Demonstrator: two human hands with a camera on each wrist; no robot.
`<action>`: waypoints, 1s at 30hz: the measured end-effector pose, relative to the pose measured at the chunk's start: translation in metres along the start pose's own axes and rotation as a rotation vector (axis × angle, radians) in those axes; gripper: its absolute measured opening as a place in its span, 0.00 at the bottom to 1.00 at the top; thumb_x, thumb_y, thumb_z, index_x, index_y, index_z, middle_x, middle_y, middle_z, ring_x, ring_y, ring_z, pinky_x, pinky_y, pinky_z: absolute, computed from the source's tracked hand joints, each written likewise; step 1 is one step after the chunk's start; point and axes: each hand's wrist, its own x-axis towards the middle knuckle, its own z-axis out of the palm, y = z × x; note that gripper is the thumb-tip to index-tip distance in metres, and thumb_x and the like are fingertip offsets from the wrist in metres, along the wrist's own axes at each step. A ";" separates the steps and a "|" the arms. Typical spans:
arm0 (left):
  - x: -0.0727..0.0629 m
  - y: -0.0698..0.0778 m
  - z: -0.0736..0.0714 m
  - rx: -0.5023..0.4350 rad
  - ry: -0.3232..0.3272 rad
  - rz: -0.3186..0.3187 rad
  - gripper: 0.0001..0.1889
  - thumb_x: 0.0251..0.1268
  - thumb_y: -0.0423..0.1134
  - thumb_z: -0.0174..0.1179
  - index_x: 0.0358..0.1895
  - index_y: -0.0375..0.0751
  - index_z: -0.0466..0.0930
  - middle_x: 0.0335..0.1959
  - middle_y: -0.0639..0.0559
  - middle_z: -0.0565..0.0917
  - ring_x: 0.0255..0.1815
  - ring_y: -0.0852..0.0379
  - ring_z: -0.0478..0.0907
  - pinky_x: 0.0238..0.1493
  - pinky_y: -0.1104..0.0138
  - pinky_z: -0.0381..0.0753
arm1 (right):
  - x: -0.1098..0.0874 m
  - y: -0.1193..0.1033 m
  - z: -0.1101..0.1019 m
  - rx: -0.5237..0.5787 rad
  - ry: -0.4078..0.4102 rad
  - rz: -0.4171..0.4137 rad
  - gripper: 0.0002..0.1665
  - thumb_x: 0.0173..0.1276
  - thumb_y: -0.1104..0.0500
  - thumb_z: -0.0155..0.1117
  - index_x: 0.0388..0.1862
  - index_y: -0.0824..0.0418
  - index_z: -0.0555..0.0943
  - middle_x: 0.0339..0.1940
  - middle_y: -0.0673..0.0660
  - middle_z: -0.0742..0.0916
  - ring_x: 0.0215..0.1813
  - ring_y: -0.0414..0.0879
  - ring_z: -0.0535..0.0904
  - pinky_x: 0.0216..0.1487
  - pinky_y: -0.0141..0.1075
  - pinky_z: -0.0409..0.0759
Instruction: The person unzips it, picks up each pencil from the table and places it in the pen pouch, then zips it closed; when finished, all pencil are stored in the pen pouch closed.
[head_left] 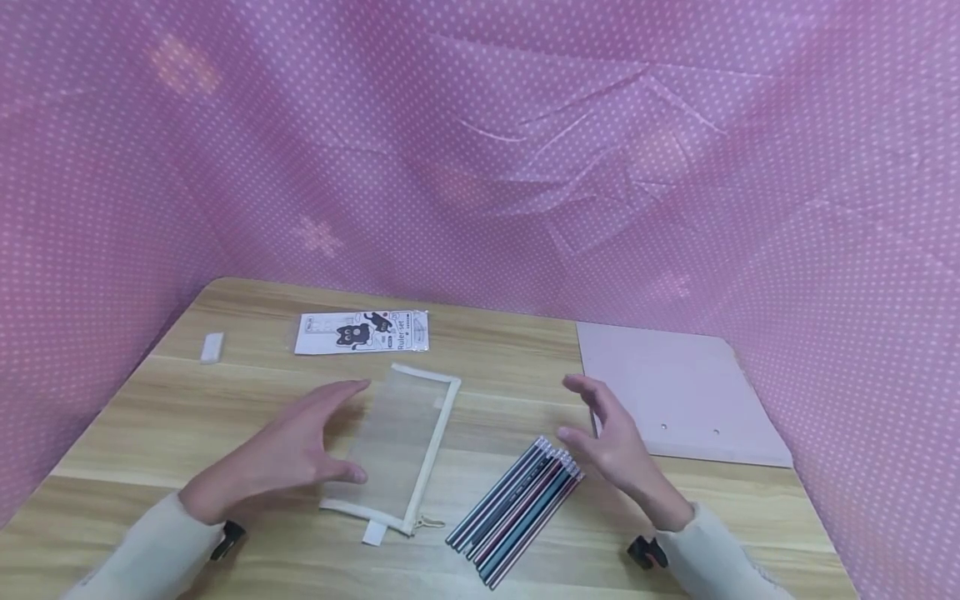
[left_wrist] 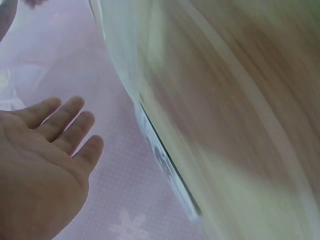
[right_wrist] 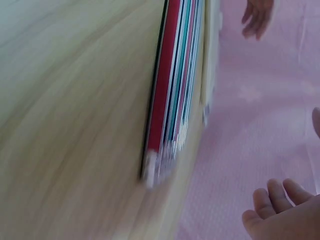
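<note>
My left hand (head_left: pixel 300 442) hovers at the left side of a mesh zip pouch (head_left: pixel 397 442) with cream edging, thumb and fingers spread wide apart. In the left wrist view the left hand (left_wrist: pixel 45 170) shows an empty palm with loosely extended fingers. To the pouch's right lies a row of several striped pencils (head_left: pixel 517 512), red, green and dark, their eraser ends pointing away. My right hand (head_left: pixel 615 433) is raised just right of those eraser ends, fingers parted and holding nothing. The right wrist view shows the pencils (right_wrist: pixel 172 80) side by side on the table, apart from the right hand (right_wrist: pixel 285 210).
Behind the pouch lies a packaged ruler set (head_left: pixel 362 332) with a black cat print. A white eraser (head_left: pixel 212 347) sits at the far left. A pale pink folder or board (head_left: pixel 667 383) covers the table's right side. Pink dotted cloth (head_left: pixel 480 167) surrounds the wooden table (head_left: pixel 247 400).
</note>
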 end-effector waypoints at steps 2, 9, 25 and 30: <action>0.000 0.008 0.004 0.009 -0.027 -0.001 0.62 0.33 0.62 0.81 0.77 0.47 0.60 0.76 0.41 0.69 0.75 0.37 0.67 0.74 0.37 0.64 | 0.003 -0.004 0.010 -0.041 -0.032 0.031 0.42 0.63 0.64 0.72 0.74 0.62 0.65 0.74 0.63 0.74 0.78 0.62 0.66 0.81 0.40 0.61; -0.002 0.027 0.017 0.028 -0.087 0.039 0.55 0.28 0.61 0.82 0.70 0.51 0.71 0.69 0.53 0.78 0.71 0.45 0.73 0.73 0.43 0.70 | 0.014 -0.017 0.043 -0.153 -0.144 0.116 0.40 0.58 0.62 0.77 0.70 0.55 0.72 0.71 0.56 0.79 0.75 0.57 0.71 0.74 0.59 0.69; -0.006 0.031 0.044 0.194 -0.172 0.178 0.45 0.28 0.59 0.82 0.60 0.51 0.79 0.61 0.55 0.81 0.65 0.52 0.75 0.68 0.49 0.75 | 0.022 -0.039 0.096 -0.301 -0.555 0.044 0.36 0.59 0.53 0.77 0.65 0.56 0.75 0.61 0.51 0.84 0.64 0.45 0.79 0.71 0.42 0.75; -0.003 0.033 0.045 0.221 -0.199 0.224 0.32 0.31 0.58 0.81 0.48 0.55 0.84 0.50 0.64 0.83 0.56 0.60 0.76 0.60 0.56 0.80 | 0.023 -0.044 0.107 -0.358 -0.632 0.054 0.33 0.57 0.52 0.78 0.61 0.51 0.76 0.56 0.46 0.85 0.59 0.37 0.79 0.67 0.36 0.77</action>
